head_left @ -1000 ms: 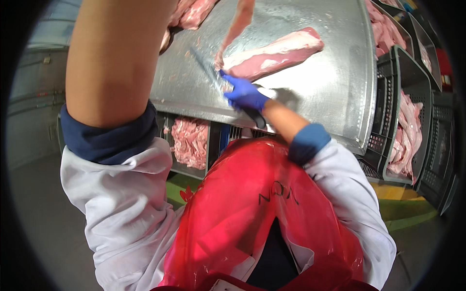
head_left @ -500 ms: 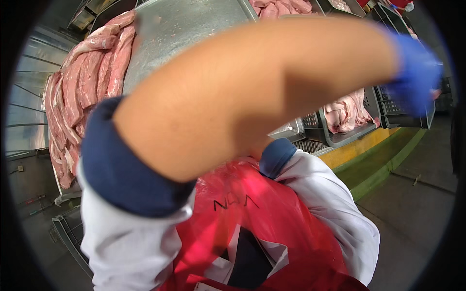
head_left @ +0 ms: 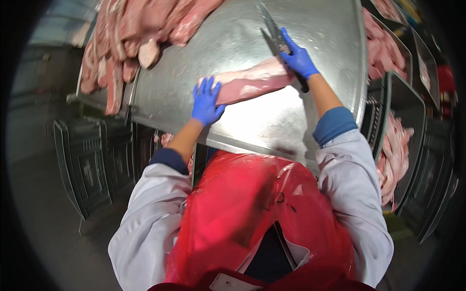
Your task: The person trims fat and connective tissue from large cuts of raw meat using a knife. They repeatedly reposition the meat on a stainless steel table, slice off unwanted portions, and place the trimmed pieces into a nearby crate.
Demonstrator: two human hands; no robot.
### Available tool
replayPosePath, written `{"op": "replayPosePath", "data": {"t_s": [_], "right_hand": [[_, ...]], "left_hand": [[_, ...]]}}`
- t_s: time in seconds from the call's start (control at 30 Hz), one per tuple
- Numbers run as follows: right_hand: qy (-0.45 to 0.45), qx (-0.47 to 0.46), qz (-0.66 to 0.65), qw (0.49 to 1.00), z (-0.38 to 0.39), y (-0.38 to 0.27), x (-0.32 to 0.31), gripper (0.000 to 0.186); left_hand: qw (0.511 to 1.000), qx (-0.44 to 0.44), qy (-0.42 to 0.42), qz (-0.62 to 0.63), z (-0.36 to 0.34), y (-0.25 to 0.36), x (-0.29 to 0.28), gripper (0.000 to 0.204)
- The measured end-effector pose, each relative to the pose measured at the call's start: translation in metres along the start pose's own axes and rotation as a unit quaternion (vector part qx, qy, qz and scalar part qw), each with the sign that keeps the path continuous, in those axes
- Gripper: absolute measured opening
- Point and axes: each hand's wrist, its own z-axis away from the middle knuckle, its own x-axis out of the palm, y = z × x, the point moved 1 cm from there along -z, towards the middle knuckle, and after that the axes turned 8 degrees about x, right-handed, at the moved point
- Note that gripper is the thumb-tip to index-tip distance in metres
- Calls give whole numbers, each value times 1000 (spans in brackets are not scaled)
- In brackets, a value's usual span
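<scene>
A long strip of raw pale-pink meat [head_left: 252, 83] with whitish fat lies across the metal table [head_left: 330, 43] in front of me. My left hand [head_left: 207, 103], in a blue glove, rests on its left end with the fingers spread. At the right end my right hand [head_left: 299, 60], also gloved in blue, is closed round a knife [head_left: 273, 26]. The blade points away from me, and a bit of dark handle shows below the hand. A dark shape beside the blade looks like its shadow or reflection.
Several raw meat strips [head_left: 145, 22] are piled at the far left. Dark crates [head_left: 87, 165] stand at the table's left front. On the right, a crate [head_left: 417, 92] holds pale trimmings [head_left: 394, 155], and a tray behind holds pink meat pieces [head_left: 383, 48].
My left arm, stretched across to the right before, has come back to the left, its hand now on the meat strip. The knife and my right hand have come into sight. The view has shifted.
</scene>
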Motion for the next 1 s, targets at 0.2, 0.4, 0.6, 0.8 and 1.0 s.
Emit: {"op": "replayPosePath", "data": {"t_s": [0.2,0.4,0.6,0.8,1.0], "right_hand": [[-24,36,98,994,11,24,34,78],[-175,-94,205,958,15,-69,66,73],[-308,-184,427,830,-52,-99,104,81],[-361,-233,426,796,-72,-94,93,81],[-439,-66,348,826,-51,-93,57,78]], "left_hand": [[994,-36,-10,-106,-30,-65,8,78],[936,-286,137,156,26,-68,10,75],[874,-320,254,262,83,-53,2,52],[851,-344,277,286,143,-38,-6,47],[796,-387,309,348,171,-24,-8,39]]}}
